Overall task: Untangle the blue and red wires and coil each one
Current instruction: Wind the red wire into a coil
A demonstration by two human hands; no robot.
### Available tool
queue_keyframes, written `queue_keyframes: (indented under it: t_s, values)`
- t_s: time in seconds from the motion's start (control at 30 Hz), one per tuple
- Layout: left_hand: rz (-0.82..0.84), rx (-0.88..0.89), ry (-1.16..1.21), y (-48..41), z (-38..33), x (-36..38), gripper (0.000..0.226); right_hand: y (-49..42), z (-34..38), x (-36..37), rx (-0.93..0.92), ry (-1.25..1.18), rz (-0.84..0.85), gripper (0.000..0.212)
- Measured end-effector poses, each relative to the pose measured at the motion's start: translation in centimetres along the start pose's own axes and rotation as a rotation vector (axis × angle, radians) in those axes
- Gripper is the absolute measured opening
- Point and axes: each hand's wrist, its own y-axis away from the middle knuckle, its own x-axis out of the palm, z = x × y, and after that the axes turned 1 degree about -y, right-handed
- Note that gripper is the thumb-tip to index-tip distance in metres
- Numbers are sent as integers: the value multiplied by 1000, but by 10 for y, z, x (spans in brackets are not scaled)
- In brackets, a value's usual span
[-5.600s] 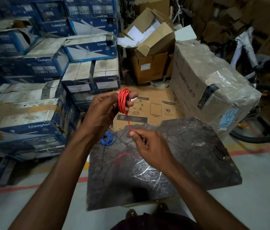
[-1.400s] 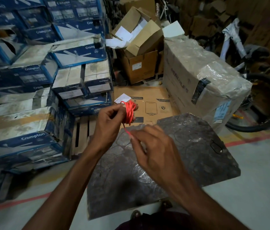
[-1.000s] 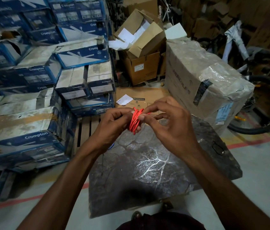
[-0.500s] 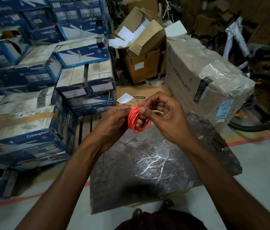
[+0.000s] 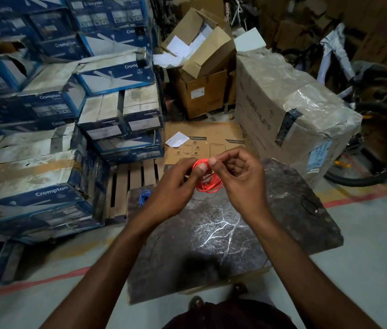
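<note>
While both hands (image 5: 240,184) still pinch it, red wire (image 5: 208,182) fully coiled, blue wire (image 5: 144,197) reappears

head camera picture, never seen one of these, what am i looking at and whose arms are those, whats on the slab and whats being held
This is one picture from a camera worn on a person's head, looking forward and down, so the two bare arms coming in from the bottom edge are the wearer's own. There is no machine here.

The left hand and the right hand meet over a dark stone slab and together pinch a small coil of red wire, which hangs in the air between them.

On the slab's far left corner lies a blue wire, partly hidden behind the left wrist. Around the slab stand stacked blue boxes, brown cartons and a bicycle.
</note>
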Motion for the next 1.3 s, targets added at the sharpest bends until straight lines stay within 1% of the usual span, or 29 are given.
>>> queue_keyframes:
  t_s: [0.07, 0.13, 0.23, 0.37, 0.5, 0.63, 0.73, 0.9, 0.97, 1.07, 1.13, 1.2, 1.3]
  values:
    - [-69, 63, -107, 5, -1, 5, 30, 4, -4, 1, 28, -43, -45, 13]
    - [-152, 101, -177, 9, 0, 12, 29, 9, -7, 2, 71, -110, -78, 12]
    - [-204, 110, -153, 12, 1, 19, 32, 14, -7, 4, 119, -205, -90, 9]
    - [-290, 133, -93, 10, -4, 25, 36, 16, -4, 7, 120, -291, -119, 9]
    - [-451, 157, -126, 6, -7, 31, 38, 21, -2, 15, 117, -370, -175, 11]
    - [-527, 177, -138, 1, -9, 35, 42, 23, 0, 18, 121, -384, -216, 5]
    - [-544, 183, -128, -4, -9, 35, 41, 21, 1, 19, 156, -411, -229, 5]
    - [-539, 157, -119, -9, -5, 35, 46, 19, -1, 19, 252, -456, -252, 16]
    - [-506, 123, -63, -11, -6, 38, 47, 18, -5, 18, 293, -465, -259, 19]
    - [-455, 37, 54, -17, -7, 42, 46, 15, -10, 16, 351, -485, -269, 6]
    - [-438, -28, 133, -20, -4, 44, 46, 12, -12, 14, 364, -464, -271, 2]
    - [-416, -79, 207, -22, -2, 46, 47, 10, -13, 13, 369, -450, -269, 4]
    - [-396, -118, 225, -25, 0, 47, 47, 5, -13, 8, 392, -438, -235, 7]
